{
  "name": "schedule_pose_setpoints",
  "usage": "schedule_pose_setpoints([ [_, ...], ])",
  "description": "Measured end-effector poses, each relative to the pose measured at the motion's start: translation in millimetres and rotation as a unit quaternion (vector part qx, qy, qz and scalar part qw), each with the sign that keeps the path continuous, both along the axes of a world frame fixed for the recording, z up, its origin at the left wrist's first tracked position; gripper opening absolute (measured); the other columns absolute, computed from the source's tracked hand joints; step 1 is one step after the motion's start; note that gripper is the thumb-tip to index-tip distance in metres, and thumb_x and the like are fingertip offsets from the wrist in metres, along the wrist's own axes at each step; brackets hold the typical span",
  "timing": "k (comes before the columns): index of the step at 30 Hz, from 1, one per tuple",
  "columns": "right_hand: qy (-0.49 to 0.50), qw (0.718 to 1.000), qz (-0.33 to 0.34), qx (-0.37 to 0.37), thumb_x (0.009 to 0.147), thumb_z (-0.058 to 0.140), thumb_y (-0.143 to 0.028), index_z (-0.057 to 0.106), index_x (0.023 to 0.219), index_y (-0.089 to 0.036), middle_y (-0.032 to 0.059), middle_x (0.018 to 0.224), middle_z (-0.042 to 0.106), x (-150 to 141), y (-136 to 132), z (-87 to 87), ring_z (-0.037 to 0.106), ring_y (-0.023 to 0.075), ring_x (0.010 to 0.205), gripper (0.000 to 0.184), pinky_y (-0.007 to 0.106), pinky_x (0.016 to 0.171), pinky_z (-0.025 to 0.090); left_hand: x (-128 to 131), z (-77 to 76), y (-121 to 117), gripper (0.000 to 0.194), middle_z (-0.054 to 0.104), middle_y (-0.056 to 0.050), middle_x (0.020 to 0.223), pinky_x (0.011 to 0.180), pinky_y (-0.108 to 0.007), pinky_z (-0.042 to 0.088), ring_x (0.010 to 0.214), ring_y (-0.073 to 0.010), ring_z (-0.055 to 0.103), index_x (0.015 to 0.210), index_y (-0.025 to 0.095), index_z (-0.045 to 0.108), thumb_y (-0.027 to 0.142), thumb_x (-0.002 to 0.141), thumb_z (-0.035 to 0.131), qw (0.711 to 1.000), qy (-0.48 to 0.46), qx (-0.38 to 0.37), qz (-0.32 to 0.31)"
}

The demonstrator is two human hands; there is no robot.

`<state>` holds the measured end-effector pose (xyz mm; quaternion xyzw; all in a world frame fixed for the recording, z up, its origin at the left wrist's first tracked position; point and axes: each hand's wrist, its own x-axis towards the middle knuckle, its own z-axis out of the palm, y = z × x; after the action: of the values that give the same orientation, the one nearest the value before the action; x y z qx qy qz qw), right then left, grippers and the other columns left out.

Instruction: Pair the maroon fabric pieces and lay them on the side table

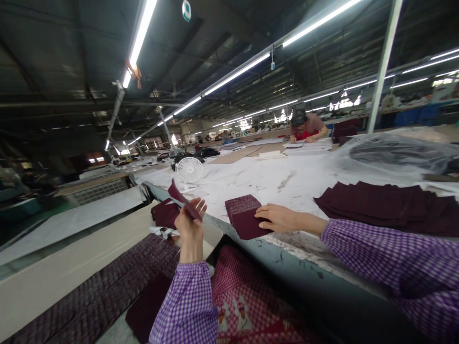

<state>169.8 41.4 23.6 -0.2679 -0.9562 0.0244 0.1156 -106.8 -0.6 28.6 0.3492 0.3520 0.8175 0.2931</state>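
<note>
My left hand [191,222] is raised left of the table's edge, gripping a dark maroon fabric piece [181,198] that stands up from the fingers. My right hand [274,217] lies with fingers stretched over a plain maroon fabric piece [249,224] at the table's near edge. Behind that piece, and partly covered by it, is a speckled maroon patch [244,204]. More maroon fabric [165,214] sits just behind my left hand. To the right of my right forearm, a fanned stack of maroon fabric pieces [387,205] rests on the table.
The white-covered table [229,174] stretches far back. A small white fan [189,169] stands on it, and clear plastic [394,153] lies at right. Speckled fabric strips [107,286] cover a lower surface at left. A person [308,126] leans over the table farther back.
</note>
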Motion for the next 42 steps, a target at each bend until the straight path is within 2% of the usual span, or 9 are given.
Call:
schedule_pose_setpoints([
  [3, 0.048, 0.997, -0.012, -0.061, 0.086, 0.050, -0.031, 0.068, 0.106, -0.011, 0.0146, 0.105, 0.066, 1, -18, 18.0, 0.061, 0.0237, 0.095, 0.033, 0.036, 0.087, 0.045, 19, 2.9, -8, 0.023, 0.063, -0.005, 0.074, 0.069, -0.030, 0.047, 0.071, -0.0180, 0.061, 0.074, 0.015, 0.055, 0.035, 0.079, 0.044, 0.985, 0.093, -0.084, 0.117],
  [6, 0.080, 0.961, 0.036, -0.261, 0.090, 0.044, -0.045, 0.071, 0.084, -0.014, 0.0079, 0.079, 0.069, 0, -43, 43.1, 0.063, 0.0159, 0.071, 0.041, 0.027, 0.068, 0.047, 37, 10.0, -13, 0.019, 0.055, -0.003, 0.063, 0.064, -0.029, 0.041, 0.067, -0.0182, 0.054, 0.061, 0.017, 0.048, 0.028, 0.076, 0.049, 0.929, 0.206, -0.160, 0.261],
  [13, 0.131, 0.718, 0.093, -0.677, 0.083, 0.013, -0.077, 0.065, 0.102, -0.007, 0.0191, 0.098, 0.069, -4, -66, 62.4, 0.067, 0.0206, 0.078, 0.089, 0.035, 0.073, 0.052, 69, 16.3, -25, 0.023, 0.050, -0.002, 0.061, 0.060, -0.027, 0.034, 0.060, -0.0157, 0.049, 0.067, 0.019, 0.048, 0.024, 0.087, 0.038, 0.796, 0.448, -0.118, 0.389],
  [17, 0.231, 0.670, 0.002, -0.705, 0.081, 0.021, -0.078, 0.057, 0.111, -0.012, 0.0178, 0.107, 0.067, -4, -52, 51.3, 0.067, 0.0237, 0.084, 0.081, 0.038, 0.069, 0.054, 82, 8.0, -41, 0.020, 0.060, -0.007, 0.077, 0.071, -0.030, 0.039, 0.075, -0.0176, 0.055, 0.082, 0.017, 0.057, 0.018, 0.090, 0.038, 0.752, 0.568, 0.055, 0.328],
  [23, 0.323, 0.719, -0.065, -0.611, 0.070, 0.071, -0.034, 0.059, 0.086, -0.014, 0.0021, 0.073, 0.065, -4, -40, 39.6, 0.060, 0.0114, 0.061, 0.029, 0.025, 0.060, 0.050, 99, -9.3, -76, 0.019, 0.064, -0.012, 0.107, 0.087, -0.038, 0.044, 0.100, -0.0233, 0.055, 0.099, 0.015, 0.059, 0.014, 0.087, 0.045, 0.645, 0.724, 0.220, 0.106],
  [26, 0.341, 0.762, -0.068, -0.547, 0.063, 0.070, -0.019, 0.058, 0.082, -0.015, 0.0008, 0.075, 0.064, 2, -43, 42.1, 0.057, 0.0100, 0.061, 0.023, 0.022, 0.057, 0.047, 100, -12.6, -82, 0.018, 0.066, -0.012, 0.102, 0.085, -0.040, 0.045, 0.097, -0.0238, 0.056, 0.092, 0.016, 0.062, 0.024, 0.088, 0.047, 0.673, 0.702, 0.223, 0.063],
  [32, 0.327, 0.783, -0.055, -0.526, 0.066, 0.066, -0.019, 0.060, 0.087, -0.016, 0.0049, 0.092, 0.066, 24, -43, 41.1, 0.060, 0.0145, 0.080, 0.022, 0.025, 0.066, 0.049, 99, 6.1, -52, 0.030, 0.066, -0.008, 0.098, 0.086, -0.034, 0.044, 0.094, -0.0201, 0.058, 0.097, 0.018, 0.064, 0.035, 0.092, 0.040, 0.852, 0.519, -0.009, 0.067],
  [38, 0.364, 0.762, -0.062, -0.532, 0.066, 0.067, -0.019, 0.059, 0.092, -0.017, 0.0069, 0.101, 0.066, 37, -48, 41.8, 0.061, 0.0175, 0.089, 0.027, 0.029, 0.075, 0.052, 123, 10.9, -1, 0.029, 0.067, -0.003, 0.076, 0.062, -0.023, 0.044, 0.067, -0.0135, 0.058, 0.087, 0.013, 0.067, 0.040, 0.081, 0.056, 0.898, 0.360, -0.154, -0.202],
  [42, 0.284, 0.773, -0.095, -0.559, 0.064, 0.068, -0.021, 0.060, 0.088, -0.015, 0.0078, 0.094, 0.067, 59, -47, 43.3, 0.063, 0.0189, 0.084, 0.026, 0.032, 0.071, 0.055, 145, 5.4, 19, 0.016, 0.063, 0.000, 0.064, 0.054, -0.020, 0.040, 0.055, -0.0091, 0.052, 0.083, 0.014, 0.069, 0.023, 0.071, 0.066, 0.882, 0.379, -0.162, -0.228],
])
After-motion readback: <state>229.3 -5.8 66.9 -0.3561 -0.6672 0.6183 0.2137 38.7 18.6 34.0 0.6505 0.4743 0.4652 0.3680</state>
